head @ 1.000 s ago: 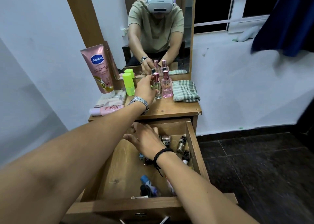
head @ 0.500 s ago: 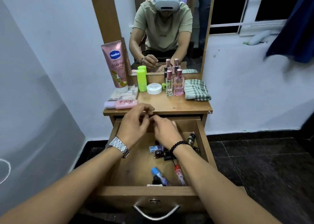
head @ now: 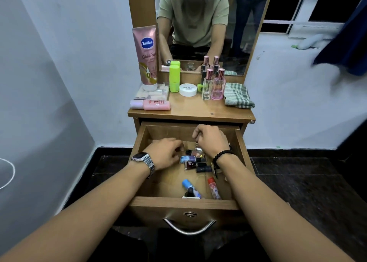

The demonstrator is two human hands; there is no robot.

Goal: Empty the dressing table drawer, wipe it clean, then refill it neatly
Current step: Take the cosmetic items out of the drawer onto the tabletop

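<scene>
Head view looks straight down into the open drawer (head: 186, 201), pulled well out from under the dressing table's surface (head: 190, 110). Small nail polish bottles (head: 193, 159) lie on their sides in a loose cluster near the middle, with a blue-capped tube (head: 190, 188) and a red-capped tube (head: 213, 186) nearer the front wall. Emptying looks partly done, since much of the drawer floor is bare wood.

Both hands are down inside the drawer, probably to gather the small pieces together. On the left hand (head: 165, 154) the fingers are loosely curled over the left edge of the bottle cluster; whether they have hold of a bottle I cannot tell, as the hand's back hides them. On the right hand (head: 211, 140) the fingers are curled tight near the back wall, and a small metallic piece shows just beneath them, so they seem to pinch something, though what it is stays unclear.

Up on the surface stand a pink lotion tube (head: 146, 57), a green bottle (head: 174, 78), a white jar (head: 188, 89) and two perfume bottles (head: 213, 85), ranged along the mirror (head: 198, 23) to leave the front free. A folded checked cloth (head: 237, 95) lies at the right, ready for wiping.
</scene>
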